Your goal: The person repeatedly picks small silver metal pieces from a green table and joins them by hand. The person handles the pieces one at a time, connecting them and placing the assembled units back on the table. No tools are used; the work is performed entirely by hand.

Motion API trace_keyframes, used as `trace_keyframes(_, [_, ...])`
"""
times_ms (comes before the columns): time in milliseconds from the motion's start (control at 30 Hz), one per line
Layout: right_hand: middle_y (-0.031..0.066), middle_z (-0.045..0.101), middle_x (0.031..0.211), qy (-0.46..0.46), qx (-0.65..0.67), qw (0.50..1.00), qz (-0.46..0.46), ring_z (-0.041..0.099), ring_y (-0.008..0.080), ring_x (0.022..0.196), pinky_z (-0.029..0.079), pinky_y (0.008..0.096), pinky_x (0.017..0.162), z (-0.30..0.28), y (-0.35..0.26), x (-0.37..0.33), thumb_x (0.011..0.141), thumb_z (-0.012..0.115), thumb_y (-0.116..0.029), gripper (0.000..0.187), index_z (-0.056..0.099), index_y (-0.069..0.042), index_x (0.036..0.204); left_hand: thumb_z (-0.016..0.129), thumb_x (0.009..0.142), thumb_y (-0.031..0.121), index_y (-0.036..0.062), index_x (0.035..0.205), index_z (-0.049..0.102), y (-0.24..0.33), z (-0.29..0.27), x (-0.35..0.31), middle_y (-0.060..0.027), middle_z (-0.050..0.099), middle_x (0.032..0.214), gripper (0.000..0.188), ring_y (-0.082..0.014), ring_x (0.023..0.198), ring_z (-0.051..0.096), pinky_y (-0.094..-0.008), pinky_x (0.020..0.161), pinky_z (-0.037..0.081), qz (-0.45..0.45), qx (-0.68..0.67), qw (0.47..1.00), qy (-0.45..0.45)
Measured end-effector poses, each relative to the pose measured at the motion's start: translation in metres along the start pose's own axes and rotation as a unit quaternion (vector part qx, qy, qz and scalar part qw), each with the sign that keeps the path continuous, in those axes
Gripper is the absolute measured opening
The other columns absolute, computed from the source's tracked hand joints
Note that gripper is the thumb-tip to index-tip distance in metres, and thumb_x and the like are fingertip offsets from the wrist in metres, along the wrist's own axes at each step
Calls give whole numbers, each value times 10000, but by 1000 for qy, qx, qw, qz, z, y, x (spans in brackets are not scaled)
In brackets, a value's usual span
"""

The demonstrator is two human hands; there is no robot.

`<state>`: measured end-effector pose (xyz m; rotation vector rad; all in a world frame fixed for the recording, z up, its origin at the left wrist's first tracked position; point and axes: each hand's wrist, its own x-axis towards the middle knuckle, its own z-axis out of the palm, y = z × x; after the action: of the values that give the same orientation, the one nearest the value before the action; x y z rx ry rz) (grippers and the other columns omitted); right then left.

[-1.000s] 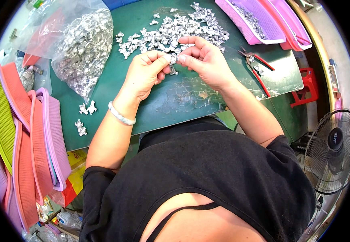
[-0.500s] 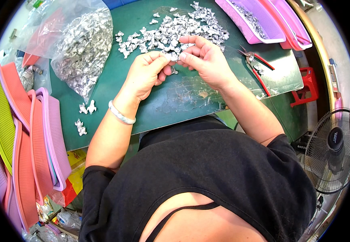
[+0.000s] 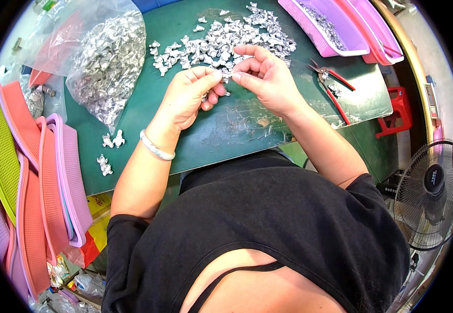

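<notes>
Both my hands meet over the green table, at the near edge of a heap of small silvery metal castings (image 3: 221, 41). Between my fingertips is one such casting (image 3: 227, 76), mostly covered. My left hand (image 3: 191, 96), with a pale bangle at its wrist, is closed on it between thumb and curled fingers. Another bit of silver shows under those fingers. My right hand (image 3: 269, 81) pinches the same casting from the other side, thumb against a finger, its index finger raised and bent above.
A clear bag (image 3: 106, 62) full of castings lies at the left, with several loose castings (image 3: 104, 165) near it. Stacked plastic baskets (image 3: 49, 182) stand along the left edge. Red-handled cutters (image 3: 336, 94) lie at the right, near a purple basket (image 3: 336, 47). A fan (image 3: 430, 193) stands far right.
The hands have barely moved. My fingertips have parted slightly, and a little more of the casting shows between them.
</notes>
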<state>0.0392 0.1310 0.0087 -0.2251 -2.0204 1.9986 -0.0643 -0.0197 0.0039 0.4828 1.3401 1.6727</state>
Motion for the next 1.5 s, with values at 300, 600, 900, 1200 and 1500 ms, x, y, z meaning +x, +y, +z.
trace_keyframes(300, [42, 585, 844, -3, 2, 1000, -31, 555, 84, 794, 448, 207, 728, 3, -1, 1, 782, 579, 21, 405, 438, 11, 1162, 511, 879, 186, 51, 912, 575, 2, 2, 0, -55, 607, 755, 153, -87, 601, 552, -180, 501, 432, -22, -43, 999, -23])
trace_keyframes(600, [110, 567, 797, -46, -378, 913, -149, 530, 289, 772, 433, 371, 704, 11, 3, -7, 694, 623, -45, 463, 472, -34, 1131, 529, 851, 161, 69, 860, 558, 4, -9, 4, 3, 529, 697, 97, -102, 594, 499, -207, 501, 388, -20, -109, 993, 28])
trace_keyframes(900, [85, 560, 706, -16, -376, 910, -175, 532, 270, 711, 432, 375, 653, 9, 6, -7, 712, 571, -10, 413, 478, -46, 1113, 549, 839, 173, 80, 841, 577, 5, -5, 3, 21, 515, 639, 97, -65, 531, 472, -173, 441, 338, -20, 75, 995, 67])
trace_keyframes(1200, [38, 585, 763, 16, -178, 975, -129, 553, 97, 704, 445, 228, 659, 5, -3, -9, 751, 588, 33, 421, 465, -23, 1149, 549, 830, 178, 40, 791, 606, 5, -2, -2, -4, 547, 633, 154, -47, 498, 464, -156, 413, 331, -55, 73, 996, -3])
trace_keyframes(1500, [31, 605, 814, -5, 25, 999, 37, 555, 85, 746, 422, 202, 647, -1, -1, -4, 811, 587, -68, 389, 448, -1, 1168, 529, 858, 165, 44, 766, 585, 7, -1, -3, 21, 514, 569, 163, -34, 457, 446, -146, 388, 311, -58, 16, 998, -4])
